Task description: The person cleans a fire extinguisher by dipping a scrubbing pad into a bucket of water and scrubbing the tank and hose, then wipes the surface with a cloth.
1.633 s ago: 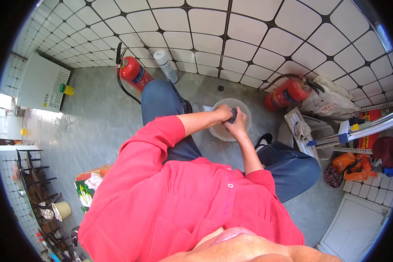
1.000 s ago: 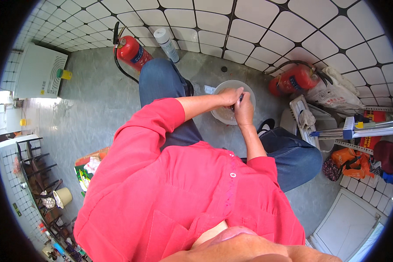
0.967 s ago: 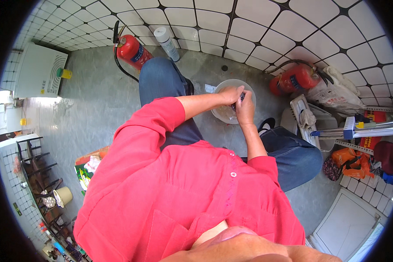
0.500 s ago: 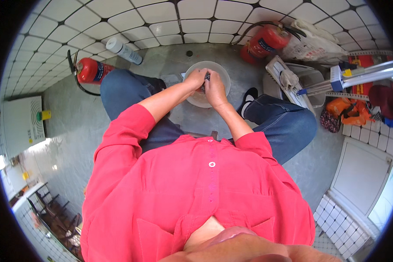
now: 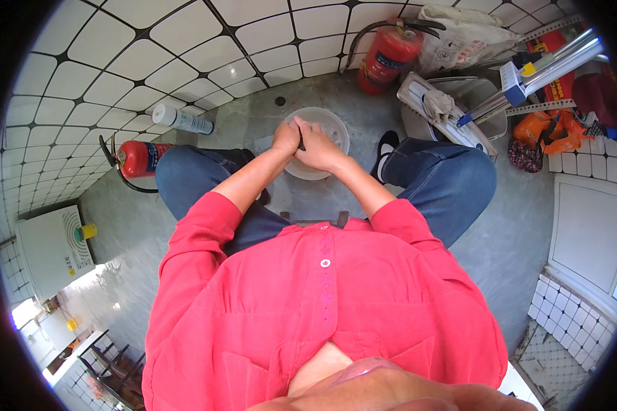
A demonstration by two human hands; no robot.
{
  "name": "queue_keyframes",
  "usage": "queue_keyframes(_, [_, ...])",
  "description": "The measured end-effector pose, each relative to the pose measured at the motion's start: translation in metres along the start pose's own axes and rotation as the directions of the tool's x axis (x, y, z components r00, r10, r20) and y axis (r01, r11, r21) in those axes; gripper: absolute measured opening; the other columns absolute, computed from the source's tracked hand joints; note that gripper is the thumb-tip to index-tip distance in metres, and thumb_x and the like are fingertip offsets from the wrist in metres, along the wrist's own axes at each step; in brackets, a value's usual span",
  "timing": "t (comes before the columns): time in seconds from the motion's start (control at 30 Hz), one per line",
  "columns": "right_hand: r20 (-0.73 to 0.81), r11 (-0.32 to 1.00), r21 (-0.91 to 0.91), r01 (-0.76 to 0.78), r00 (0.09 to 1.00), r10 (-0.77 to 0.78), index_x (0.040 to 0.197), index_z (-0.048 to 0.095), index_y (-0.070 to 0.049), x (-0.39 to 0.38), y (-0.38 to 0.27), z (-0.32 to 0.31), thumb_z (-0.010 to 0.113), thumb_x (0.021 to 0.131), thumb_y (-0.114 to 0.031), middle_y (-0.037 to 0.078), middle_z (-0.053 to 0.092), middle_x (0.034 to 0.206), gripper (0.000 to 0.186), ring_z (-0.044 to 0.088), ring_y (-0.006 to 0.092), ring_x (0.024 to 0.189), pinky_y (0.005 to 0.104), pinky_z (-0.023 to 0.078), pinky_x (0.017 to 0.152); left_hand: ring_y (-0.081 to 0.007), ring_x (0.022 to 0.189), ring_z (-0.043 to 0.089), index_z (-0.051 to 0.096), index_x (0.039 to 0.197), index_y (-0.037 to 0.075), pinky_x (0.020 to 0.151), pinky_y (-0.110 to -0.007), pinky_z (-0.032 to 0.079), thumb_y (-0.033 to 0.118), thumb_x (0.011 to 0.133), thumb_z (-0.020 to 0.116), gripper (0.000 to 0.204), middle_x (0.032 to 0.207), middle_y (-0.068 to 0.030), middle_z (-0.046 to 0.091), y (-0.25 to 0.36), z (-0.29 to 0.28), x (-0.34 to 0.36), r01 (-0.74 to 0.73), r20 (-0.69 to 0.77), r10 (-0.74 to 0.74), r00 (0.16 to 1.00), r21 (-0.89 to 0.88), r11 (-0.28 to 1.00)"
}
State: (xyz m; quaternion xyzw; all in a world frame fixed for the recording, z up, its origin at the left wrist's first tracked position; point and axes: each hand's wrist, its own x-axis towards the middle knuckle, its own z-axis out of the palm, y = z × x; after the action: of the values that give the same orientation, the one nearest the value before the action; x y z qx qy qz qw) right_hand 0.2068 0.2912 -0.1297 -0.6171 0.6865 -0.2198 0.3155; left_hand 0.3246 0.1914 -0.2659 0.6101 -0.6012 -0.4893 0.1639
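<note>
A round whitish basin (image 5: 343, 131) stands on the floor between my knees. Over it, my left hand (image 5: 285, 138) and my right hand (image 5: 319, 146) are pressed together, fingers closed around a small dark cloth (image 5: 301, 144). Only a narrow strip of the cloth shows between the palms; the rest is hidden. Both forearms reach forward from rolled red sleeves.
A red fire extinguisher (image 5: 389, 58) stands beyond the basin to the right, another fire extinguisher (image 5: 138, 159) by my left knee. A white-and-blue canister (image 5: 185, 120) lies near the tiled wall. At right are a grey bin (image 5: 490, 109) and a mop with a metal handle (image 5: 562, 65).
My hands have closed more tightly over the dark cloth, so less of it shows. They have shifted slightly left across the basin. The whole view has turned a little.
</note>
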Motion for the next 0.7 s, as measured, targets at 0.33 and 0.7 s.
queue_keyframes(0.33, [0.048,0.965,-0.097,0.244,0.969,-0.241,0.130,0.054,-0.008,0.036,0.044,-0.077,0.063,0.087,-0.013,0.019,0.059,0.123,0.044,0.062,0.0410,0.106,0.0482,0.053,0.088,-0.0351,0.104,0.062,0.063,0.116,0.002,0.090,-0.044,0.048,0.041,0.099,0.044,0.047,0.112,-0.0189,0.066,0.110,-0.027,-0.030,-0.272,0.028,0.271,0.962,0.147,0.951])
queue_keyframes(0.7, [0.112,0.942,-0.257,0.214,0.975,-0.191,0.121,0.058,-0.007,0.021,0.047,-0.152,0.073,0.077,-0.019,0.020,0.060,0.117,0.048,0.061,0.0392,0.107,0.0441,0.051,0.091,-0.0381,0.122,0.055,0.056,0.132,0.004,0.104,-0.046,0.043,0.026,0.088,0.055,0.049,0.132,-0.0231,0.057,0.028,-0.033,0.013,-0.025,-0.086,0.099,0.991,0.614,0.789])
